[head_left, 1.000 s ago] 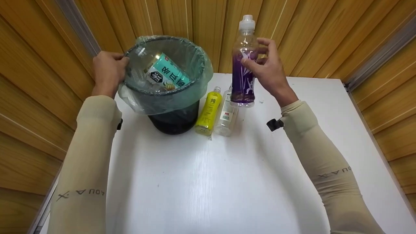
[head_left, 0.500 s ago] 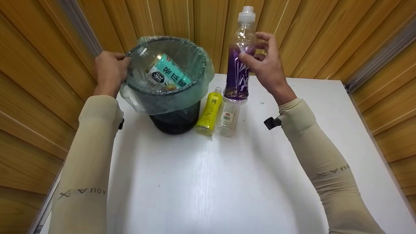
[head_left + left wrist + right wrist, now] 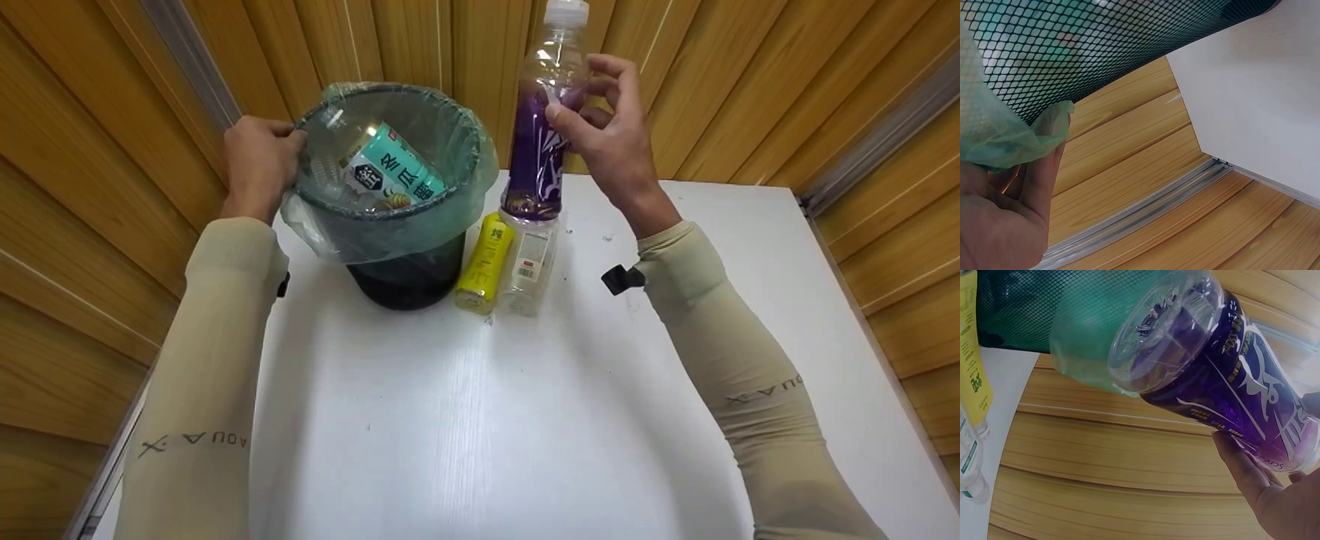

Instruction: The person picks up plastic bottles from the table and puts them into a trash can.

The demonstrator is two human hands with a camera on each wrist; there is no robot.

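Nearest, at the bottom of the head view, two arms in beige sleeves rise from the lower corners over a white table (image 3: 465,420). Mid-frame, a little above centre, a yellow bottle (image 3: 485,261) and a clear bottle (image 3: 529,266) lie side by side on the table, touching or nearly so, just right of the base of a dark mesh bin (image 3: 390,195). The bin is lined with a green plastic bag (image 3: 457,217) folded over its rim, and a teal-labelled bottle (image 3: 390,174) lies tilted inside it.

At upper left, the left hand (image 3: 259,161) has its fingers curled over the bin's rim, gripping rim and bag together; the left wrist view shows the bag edge against the palm (image 3: 999,225).

At upper centre right, the right hand (image 3: 607,139) holds a purple-labelled bottle (image 3: 540,142) by its upper body, thumb and fingers curled round it. The bottle hangs nearly upright in the air, its base above the two lying bottles, just right of the bin's rim, its white cap (image 3: 566,11) at the top edge of the frame. The right wrist view looks at its clear base (image 3: 1168,332).

Behind everything stands a wood-panelled wall (image 3: 750,75) crossed by grey metal rails.
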